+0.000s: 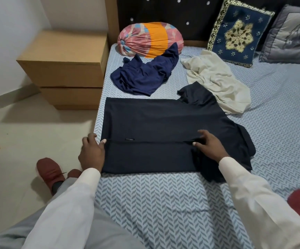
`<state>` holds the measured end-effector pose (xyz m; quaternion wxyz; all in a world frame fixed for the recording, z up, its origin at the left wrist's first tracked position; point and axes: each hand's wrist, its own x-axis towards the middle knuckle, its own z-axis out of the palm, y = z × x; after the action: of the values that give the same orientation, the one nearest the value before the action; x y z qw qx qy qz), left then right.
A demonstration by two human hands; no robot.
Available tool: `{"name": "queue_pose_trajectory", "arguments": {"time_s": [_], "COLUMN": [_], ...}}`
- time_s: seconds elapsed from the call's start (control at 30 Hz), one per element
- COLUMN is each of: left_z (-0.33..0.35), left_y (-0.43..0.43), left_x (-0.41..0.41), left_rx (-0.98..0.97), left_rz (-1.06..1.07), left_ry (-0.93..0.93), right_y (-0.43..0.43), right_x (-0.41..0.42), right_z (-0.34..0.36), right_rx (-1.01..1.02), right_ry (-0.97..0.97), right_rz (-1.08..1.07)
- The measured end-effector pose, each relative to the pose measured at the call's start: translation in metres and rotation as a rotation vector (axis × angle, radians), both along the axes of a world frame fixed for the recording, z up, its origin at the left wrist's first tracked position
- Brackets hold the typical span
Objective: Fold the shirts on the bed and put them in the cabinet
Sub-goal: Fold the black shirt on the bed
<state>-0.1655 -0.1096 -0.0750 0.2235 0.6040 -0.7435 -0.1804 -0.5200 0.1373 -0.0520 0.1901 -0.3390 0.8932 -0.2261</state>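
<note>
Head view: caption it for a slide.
Left hand and right hand fold a black shirt on the chevron-sheeted bed; navy shirt, cream shirt wait.

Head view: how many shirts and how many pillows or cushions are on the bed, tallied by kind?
Shirts: 3 (black shirt, navy shirt, cream shirt)
Pillows and cushions: 3 (bolster, blue cushion, grey cushion)
Total: 6

Three shirts: black shirt point(163, 119) at left hand point(91, 151) and right hand point(210, 146); navy shirt point(143, 76), cream shirt point(215, 81) beyond. Three pillows point(239, 33). Two boxes point(64, 56) leftward.
</note>
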Motion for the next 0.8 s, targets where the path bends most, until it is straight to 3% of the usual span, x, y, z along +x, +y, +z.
{"name": "queue_pose_trajectory", "arguments": {"time_s": [0.07,0.13,0.2,0.27,0.33,0.43,0.53,0.6,0.67,0.73,0.8], "left_z": [0.006,0.008,0.005,-0.001,-0.010,-0.020,-0.021,-0.020,-0.021,-0.023,-0.023], "left_y": [0.015,0.046,0.085,0.116,0.131,0.139,0.139,0.138,0.139,0.139,0.140], "left_x": [-0.009,-0.027,-0.052,-0.076,-0.090,-0.092,-0.090,-0.091,-0.094,-0.093,-0.093], "left_rx": [-0.177,-0.231,-0.102,0.061,0.165,0.159,0.178,0.191,0.199,0.204,0.207], "left_rz": [-0.082,-0.335,-0.628,-0.834,-0.914,-0.917,-0.903,-0.905,-0.907,-0.904,-0.905], "left_ry": [0.002,0.030,0.008,-0.176,-0.416,-0.571,-0.589,-0.599,-0.581,-0.570,-0.568], "right_y": [0.017,0.050,0.087,0.114,0.122,0.105,0.064,0.033,0.022,0.032,0.058], "right_x": [0.014,0.037,0.060,0.075,0.078,0.053,0.002,-0.040,-0.080,-0.103,-0.107], "right_z": [0.010,0.011,-0.001,-0.021,-0.028,-0.005,0.037,0.070,0.098,0.105,0.091], "right_rx": [-0.046,-0.018,0.042,0.161,0.238,0.315,0.201,-0.103,-0.364,-0.353,-0.185], "right_ry": [0.115,0.352,0.487,0.511,0.442,0.327,0.173,-0.057,-0.120,-0.026,-0.039], "right_rz": [-0.046,-0.026,0.048,0.096,0.106,0.082,-0.013,-0.236,-0.429,-0.456,-0.477]}}
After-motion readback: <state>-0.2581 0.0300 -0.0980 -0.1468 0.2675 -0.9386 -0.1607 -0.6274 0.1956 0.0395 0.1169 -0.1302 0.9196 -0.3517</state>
